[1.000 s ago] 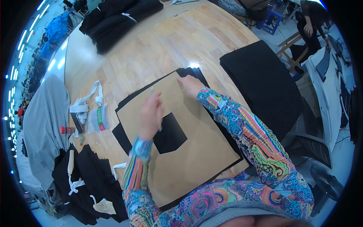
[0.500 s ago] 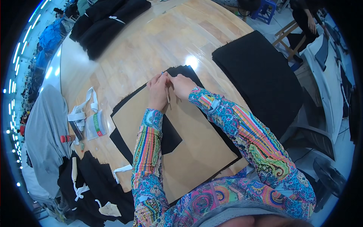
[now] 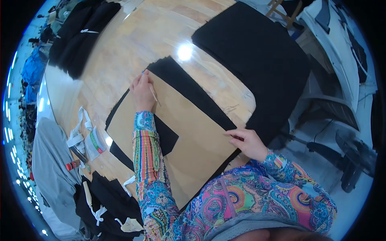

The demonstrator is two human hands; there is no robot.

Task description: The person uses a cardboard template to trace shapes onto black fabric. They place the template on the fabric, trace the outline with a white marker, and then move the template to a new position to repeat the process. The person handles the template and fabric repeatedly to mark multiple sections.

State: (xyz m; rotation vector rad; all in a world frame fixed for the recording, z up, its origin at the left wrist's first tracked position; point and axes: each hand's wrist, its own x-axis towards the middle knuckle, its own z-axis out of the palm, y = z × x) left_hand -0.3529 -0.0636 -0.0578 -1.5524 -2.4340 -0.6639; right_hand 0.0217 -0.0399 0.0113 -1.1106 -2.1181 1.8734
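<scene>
The left hand (image 3: 142,91) holds a stick (image 3: 155,95) at the card's (image 3: 197,128) far corner. The right hand (image 3: 250,143) is at its right corner; I can't tell if it grips.

I get bright light, white glare (image 3: 185,52) on bench (image 3: 132,40), strip lights (image 3: 15,62) left of it, fisheye bend and black rim around.

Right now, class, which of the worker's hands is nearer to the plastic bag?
Left. The left hand is at the brown sheet's far corner, beyond the bag and to its right; the right hand is at the right corner, across the sheet.
</scene>
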